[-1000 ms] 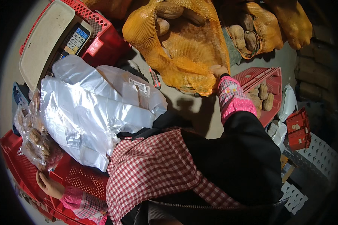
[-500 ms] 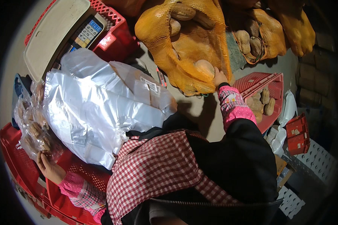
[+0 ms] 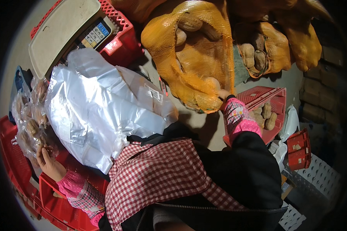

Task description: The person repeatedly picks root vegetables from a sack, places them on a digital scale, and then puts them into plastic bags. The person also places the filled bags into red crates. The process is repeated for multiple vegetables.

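Observation:
My left hand is at the far left, its fingertips closed on the lower end of a clear plastic bag with several brown, lumpy pieces inside. My right hand reaches forward, gripping the near right edge of an orange mesh sack. Its fingers are partly hidden by the mesh. Right beside that hand, a tan squash lies in the sack's near end. Other tan squash show deeper in its wide mouth.
A large sheet of clear plastic bags spreads in front of me. A scale rests by a red crate. To the right, another red crate holds several squash. More mesh sacks stand behind; red crates are at lower left.
The whole scene has shifted down in view. My right hand has come slightly nearer along the sack's edge, and less of its fingers shows. My left hand stays at the plastic bag.

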`<action>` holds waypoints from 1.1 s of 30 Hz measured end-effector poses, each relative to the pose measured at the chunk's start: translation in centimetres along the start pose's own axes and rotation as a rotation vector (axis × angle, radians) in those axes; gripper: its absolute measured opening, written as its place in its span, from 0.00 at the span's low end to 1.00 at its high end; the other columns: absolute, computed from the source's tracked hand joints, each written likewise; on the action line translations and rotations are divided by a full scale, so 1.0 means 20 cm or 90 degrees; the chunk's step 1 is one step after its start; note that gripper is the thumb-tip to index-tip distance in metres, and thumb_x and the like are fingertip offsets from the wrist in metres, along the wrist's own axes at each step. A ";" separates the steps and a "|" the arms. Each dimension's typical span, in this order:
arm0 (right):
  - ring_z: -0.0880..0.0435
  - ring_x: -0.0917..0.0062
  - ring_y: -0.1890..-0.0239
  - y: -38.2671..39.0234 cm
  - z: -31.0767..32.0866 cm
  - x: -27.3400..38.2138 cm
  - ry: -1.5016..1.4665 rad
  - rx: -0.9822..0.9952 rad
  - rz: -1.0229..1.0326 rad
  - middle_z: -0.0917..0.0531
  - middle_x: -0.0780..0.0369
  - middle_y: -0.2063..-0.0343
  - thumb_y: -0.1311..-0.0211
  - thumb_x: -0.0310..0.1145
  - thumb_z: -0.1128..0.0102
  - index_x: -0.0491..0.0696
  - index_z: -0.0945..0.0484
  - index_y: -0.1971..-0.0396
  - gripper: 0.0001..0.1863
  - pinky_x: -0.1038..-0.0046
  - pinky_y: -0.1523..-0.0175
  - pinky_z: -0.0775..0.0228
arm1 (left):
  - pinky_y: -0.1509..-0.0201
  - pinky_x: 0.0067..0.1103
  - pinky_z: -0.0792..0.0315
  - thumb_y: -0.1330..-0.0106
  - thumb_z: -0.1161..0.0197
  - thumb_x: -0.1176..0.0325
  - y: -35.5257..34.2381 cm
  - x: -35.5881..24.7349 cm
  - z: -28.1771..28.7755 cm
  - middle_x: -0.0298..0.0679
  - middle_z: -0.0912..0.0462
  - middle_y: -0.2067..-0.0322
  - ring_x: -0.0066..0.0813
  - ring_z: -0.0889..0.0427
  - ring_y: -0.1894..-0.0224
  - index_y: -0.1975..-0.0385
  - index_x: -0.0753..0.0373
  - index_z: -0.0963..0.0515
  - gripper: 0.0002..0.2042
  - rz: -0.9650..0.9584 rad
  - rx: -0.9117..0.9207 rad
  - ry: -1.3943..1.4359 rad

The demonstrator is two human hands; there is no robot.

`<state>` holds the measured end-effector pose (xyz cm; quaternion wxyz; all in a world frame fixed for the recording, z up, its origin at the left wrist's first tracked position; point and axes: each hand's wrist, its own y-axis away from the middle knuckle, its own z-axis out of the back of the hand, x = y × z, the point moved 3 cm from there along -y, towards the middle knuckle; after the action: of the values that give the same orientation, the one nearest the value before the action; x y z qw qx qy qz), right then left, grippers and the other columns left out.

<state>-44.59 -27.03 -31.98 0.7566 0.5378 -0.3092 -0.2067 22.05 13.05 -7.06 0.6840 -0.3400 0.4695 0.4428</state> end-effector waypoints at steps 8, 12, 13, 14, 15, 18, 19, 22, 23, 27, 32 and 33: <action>0.19 0.66 0.60 0.15 -0.35 0.03 -0.601 -0.044 0.114 0.19 0.59 0.61 0.43 0.46 0.43 0.46 0.26 0.53 0.23 0.64 0.51 0.27 | 0.55 0.20 0.28 0.33 0.46 0.73 0.06 0.13 -0.03 0.40 0.23 0.63 0.25 0.25 0.62 0.57 0.68 0.27 0.08 0.086 -0.037 0.210; 0.24 0.61 0.52 0.42 -0.51 0.31 -0.886 0.081 0.313 0.22 0.58 0.53 0.45 0.50 0.42 0.47 0.29 0.47 0.29 0.56 0.45 0.32 | 0.55 0.18 0.28 0.33 0.47 0.73 0.07 0.05 0.04 0.39 0.23 0.62 0.24 0.24 0.60 0.57 0.68 0.26 0.09 -0.036 -0.009 -0.003; 0.27 0.61 0.47 0.46 -0.51 0.39 -0.880 0.042 0.387 0.25 0.58 0.49 0.47 0.53 0.41 0.48 0.31 0.46 0.33 0.53 0.43 0.35 | 0.55 0.17 0.29 0.33 0.47 0.73 0.07 -0.01 0.04 0.39 0.23 0.62 0.23 0.24 0.60 0.57 0.68 0.26 0.09 -0.090 0.004 -0.168; 0.27 0.61 0.47 0.50 -0.52 0.47 -0.900 0.052 0.407 0.25 0.57 0.49 0.48 0.54 0.40 0.48 0.32 0.45 0.34 0.53 0.42 0.36 | 0.55 0.17 0.29 0.33 0.47 0.73 0.06 -0.06 0.02 0.39 0.22 0.62 0.23 0.24 0.59 0.57 0.68 0.26 0.09 -0.059 -0.002 -0.031; 0.27 0.61 0.47 0.55 -0.51 0.56 -0.917 0.106 0.449 0.26 0.57 0.48 0.49 0.54 0.39 0.48 0.32 0.45 0.35 0.53 0.41 0.36 | 0.55 0.16 0.29 0.33 0.47 0.73 0.05 -0.11 0.00 0.39 0.22 0.62 0.22 0.24 0.59 0.57 0.68 0.26 0.09 -0.015 -0.033 0.059; 0.28 0.59 0.46 0.72 -0.55 0.82 -0.873 0.371 0.578 0.29 0.53 0.46 0.55 0.57 0.36 0.46 0.37 0.42 0.43 0.51 0.41 0.37 | 0.54 0.17 0.29 0.33 0.48 0.74 0.10 -0.31 -0.17 0.39 0.22 0.61 0.23 0.24 0.59 0.58 0.68 0.25 0.08 -0.007 -0.055 0.122; 0.29 0.56 0.46 0.80 -0.58 0.91 -0.819 0.490 0.626 0.32 0.52 0.44 0.56 0.58 0.36 0.44 0.40 0.41 0.46 0.48 0.43 0.35 | 0.55 0.18 0.30 0.34 0.48 0.75 0.15 -0.39 -0.27 0.38 0.22 0.63 0.23 0.24 0.61 0.59 0.68 0.25 0.07 -0.103 0.045 0.153; 0.28 0.55 0.46 1.02 -0.73 1.11 -0.713 0.628 0.665 0.33 0.50 0.44 0.56 0.57 0.36 0.42 0.43 0.39 0.49 0.47 0.44 0.33 | 0.57 0.18 0.31 0.37 0.46 0.79 0.27 -0.57 -0.55 0.38 0.22 0.65 0.24 0.25 0.63 0.62 0.69 0.25 0.06 -0.097 0.237 0.139; 0.28 0.56 0.46 1.09 -0.79 1.17 -0.688 0.629 0.653 0.32 0.49 0.44 0.55 0.57 0.36 0.42 0.43 0.39 0.48 0.49 0.44 0.33 | 0.53 0.19 0.30 0.37 0.46 0.79 0.31 -0.62 -0.65 0.39 0.22 0.62 0.25 0.24 0.60 0.62 0.69 0.25 0.07 -0.065 0.331 0.151; 0.24 0.62 0.49 1.34 -0.95 1.33 -0.522 0.372 0.669 0.26 0.51 0.49 0.53 0.50 0.35 0.42 0.40 0.40 0.43 0.59 0.42 0.32 | 0.43 0.27 0.33 0.45 0.35 0.69 0.43 -0.83 -1.04 0.43 0.30 0.47 0.37 0.32 0.42 0.38 0.64 0.43 0.34 -0.109 0.557 0.184; 0.31 0.67 0.43 1.73 -1.11 1.44 0.086 -0.056 1.042 0.31 0.53 0.45 0.56 0.34 0.32 0.40 0.51 0.35 0.49 0.70 0.39 0.42 | 0.40 0.30 0.36 0.51 0.28 0.63 0.35 -0.86 -1.21 0.44 0.36 0.43 0.38 0.36 0.40 0.35 0.62 0.54 0.47 -0.015 0.353 0.478; 0.32 0.67 0.42 1.78 -1.15 1.43 0.153 -0.073 1.076 0.31 0.53 0.44 0.56 0.32 0.32 0.41 0.51 0.35 0.49 0.69 0.37 0.43 | 0.42 0.30 0.33 0.52 0.26 0.59 0.29 -0.83 -1.18 0.43 0.32 0.45 0.37 0.32 0.43 0.37 0.62 0.48 0.45 0.068 0.376 0.622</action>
<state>-8.64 -17.73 3.35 0.7104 0.1059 -0.5130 0.4700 5.78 -10.34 0.49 0.4301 -0.2757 0.8515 0.1180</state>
